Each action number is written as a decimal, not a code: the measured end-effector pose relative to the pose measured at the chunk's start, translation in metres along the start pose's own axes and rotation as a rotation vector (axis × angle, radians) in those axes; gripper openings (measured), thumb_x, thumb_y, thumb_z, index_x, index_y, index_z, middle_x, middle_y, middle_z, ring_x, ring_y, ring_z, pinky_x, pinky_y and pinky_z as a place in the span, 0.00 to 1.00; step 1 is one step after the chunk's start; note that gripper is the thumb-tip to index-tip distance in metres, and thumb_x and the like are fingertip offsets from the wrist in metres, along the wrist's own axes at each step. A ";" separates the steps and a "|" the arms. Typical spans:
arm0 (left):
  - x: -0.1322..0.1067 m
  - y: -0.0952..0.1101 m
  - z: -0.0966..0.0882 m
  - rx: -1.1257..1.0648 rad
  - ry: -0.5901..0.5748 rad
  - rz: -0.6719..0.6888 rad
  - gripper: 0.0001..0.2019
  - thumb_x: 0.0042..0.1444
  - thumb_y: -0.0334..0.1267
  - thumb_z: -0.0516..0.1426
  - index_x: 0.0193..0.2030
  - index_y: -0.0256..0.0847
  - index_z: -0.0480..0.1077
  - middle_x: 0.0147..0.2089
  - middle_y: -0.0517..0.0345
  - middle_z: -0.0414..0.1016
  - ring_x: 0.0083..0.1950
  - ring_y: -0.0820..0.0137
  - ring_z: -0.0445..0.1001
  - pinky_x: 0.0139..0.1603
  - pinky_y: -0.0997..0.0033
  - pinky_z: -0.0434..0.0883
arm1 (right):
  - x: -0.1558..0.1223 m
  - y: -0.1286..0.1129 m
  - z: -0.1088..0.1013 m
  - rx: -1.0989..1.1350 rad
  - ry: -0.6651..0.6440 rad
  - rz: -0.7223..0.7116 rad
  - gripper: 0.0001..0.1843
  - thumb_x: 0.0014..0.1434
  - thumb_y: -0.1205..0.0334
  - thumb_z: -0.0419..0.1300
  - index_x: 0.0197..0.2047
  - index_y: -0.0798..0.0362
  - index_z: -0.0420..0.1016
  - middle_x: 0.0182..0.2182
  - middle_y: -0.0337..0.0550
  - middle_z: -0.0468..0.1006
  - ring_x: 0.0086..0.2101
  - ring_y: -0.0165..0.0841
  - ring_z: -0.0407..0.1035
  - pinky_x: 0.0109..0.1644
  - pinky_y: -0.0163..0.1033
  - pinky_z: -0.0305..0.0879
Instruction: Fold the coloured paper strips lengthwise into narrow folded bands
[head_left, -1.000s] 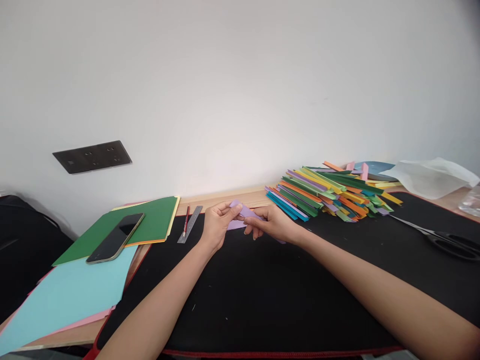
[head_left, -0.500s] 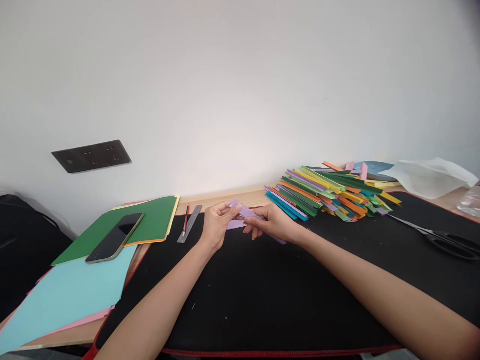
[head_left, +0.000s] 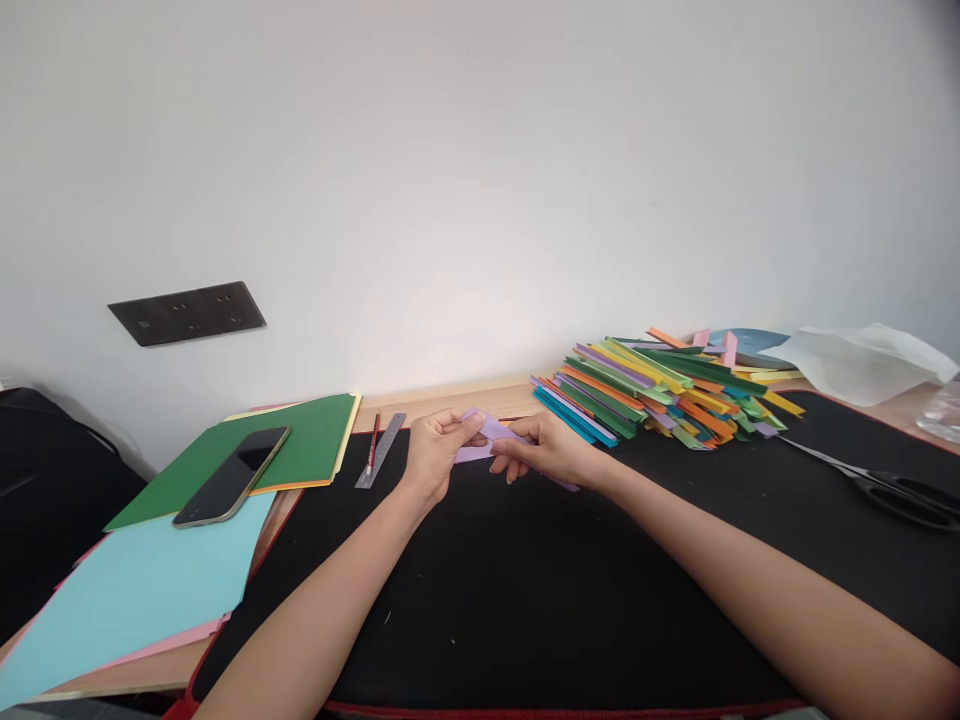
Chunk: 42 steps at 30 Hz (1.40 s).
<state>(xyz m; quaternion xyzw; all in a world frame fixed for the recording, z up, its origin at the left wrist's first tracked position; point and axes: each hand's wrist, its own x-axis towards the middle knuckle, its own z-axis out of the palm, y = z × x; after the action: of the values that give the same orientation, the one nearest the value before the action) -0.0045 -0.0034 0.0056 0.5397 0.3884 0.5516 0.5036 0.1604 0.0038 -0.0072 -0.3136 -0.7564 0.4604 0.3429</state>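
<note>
A purple paper strip is stretched between my two hands, just above the black mat. My left hand pinches its left end between thumb and fingers. Farther along the strip, my right hand grips it with thumb and forefinger, and its tail slants out below that hand. Another piece of purple paper shows beneath the fingers; whether it is part of the same strip I cannot tell. To the right of my hands lies a heap of folded paper strips in several colours.
The black mat covers the desk. Left of it are green sheets bearing a phone, and light blue sheets. A pencil and ruler lie near my left hand. Scissors rest at right, below a white plastic bag.
My right hand has shifted very slightly rightward along the purple strip, its thumb still on it. My left hand keeps its pinch in nearly the same place.
</note>
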 end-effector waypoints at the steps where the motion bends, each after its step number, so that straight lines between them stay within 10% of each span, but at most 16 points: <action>1: 0.000 0.001 0.000 0.000 0.000 -0.003 0.12 0.40 0.42 0.63 0.27 0.33 0.74 0.25 0.53 0.76 0.26 0.71 0.72 0.35 0.69 0.69 | 0.000 0.000 0.000 0.007 0.001 0.002 0.20 0.54 0.50 0.55 0.28 0.61 0.75 0.25 0.47 0.78 0.22 0.28 0.71 0.26 0.32 0.65; 18: -0.006 0.003 0.009 -0.009 0.104 -0.030 0.10 0.38 0.39 0.64 0.23 0.33 0.72 0.21 0.54 0.75 0.22 0.72 0.72 0.28 0.73 0.69 | -0.002 -0.003 -0.005 0.014 -0.052 0.074 0.19 0.54 0.50 0.54 0.29 0.60 0.71 0.27 0.49 0.79 0.25 0.30 0.72 0.28 0.33 0.66; 31: -0.013 0.005 0.016 -0.009 -0.046 0.025 0.14 0.42 0.45 0.61 0.23 0.33 0.70 0.18 0.55 0.73 0.18 0.71 0.69 0.25 0.69 0.68 | 0.004 -0.005 0.007 0.001 0.067 0.012 0.16 0.52 0.52 0.56 0.30 0.59 0.74 0.27 0.46 0.78 0.27 0.32 0.72 0.34 0.37 0.68; 42: 0.004 -0.003 -0.005 0.021 0.133 0.059 0.13 0.38 0.41 0.64 0.28 0.33 0.73 0.25 0.53 0.76 0.26 0.70 0.73 0.33 0.69 0.70 | -0.005 -0.008 -0.010 -0.080 0.048 -0.032 0.09 0.50 0.62 0.57 0.34 0.56 0.73 0.29 0.43 0.77 0.29 0.31 0.72 0.35 0.35 0.67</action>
<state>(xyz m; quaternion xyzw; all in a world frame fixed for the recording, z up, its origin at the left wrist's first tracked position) -0.0090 0.0021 0.0028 0.5181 0.4107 0.5967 0.4548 0.1697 0.0017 0.0020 -0.3259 -0.7707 0.4166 0.3553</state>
